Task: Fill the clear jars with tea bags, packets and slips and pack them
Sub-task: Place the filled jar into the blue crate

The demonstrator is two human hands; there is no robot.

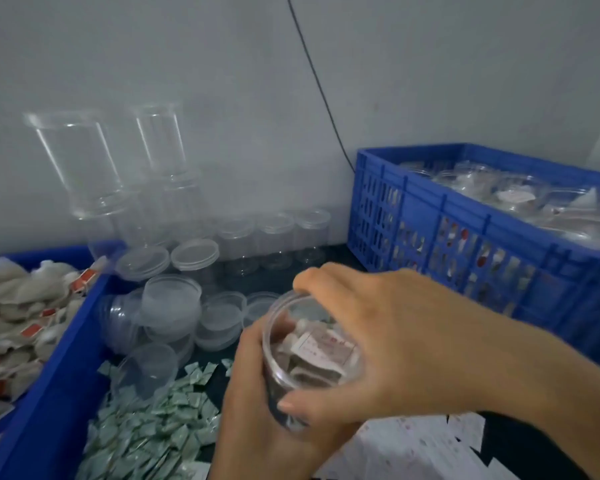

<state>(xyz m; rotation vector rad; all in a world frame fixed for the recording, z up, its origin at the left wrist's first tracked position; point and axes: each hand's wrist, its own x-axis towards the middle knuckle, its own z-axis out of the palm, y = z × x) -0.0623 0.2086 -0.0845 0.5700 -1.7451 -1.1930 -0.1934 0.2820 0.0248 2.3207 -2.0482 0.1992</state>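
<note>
Holds the clear jar [309, 355], tilted and carrying tea bags [312, 374] and a slip [323, 342], with the left hand [257, 393] wrapped round its wall and the right hand [395, 341] clamped across its mouth, fingertips [300, 284] curled on the rim. Looks like the closing step, though cannot tell whether a lid is on. Next calls for a twist, then a carry to the blue crate [465, 244] at right.

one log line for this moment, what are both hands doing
left hand: grips filled jar | right hand: fingers curled round jar top | lid: cannot tell | blue crate: holds packed jars
</note>
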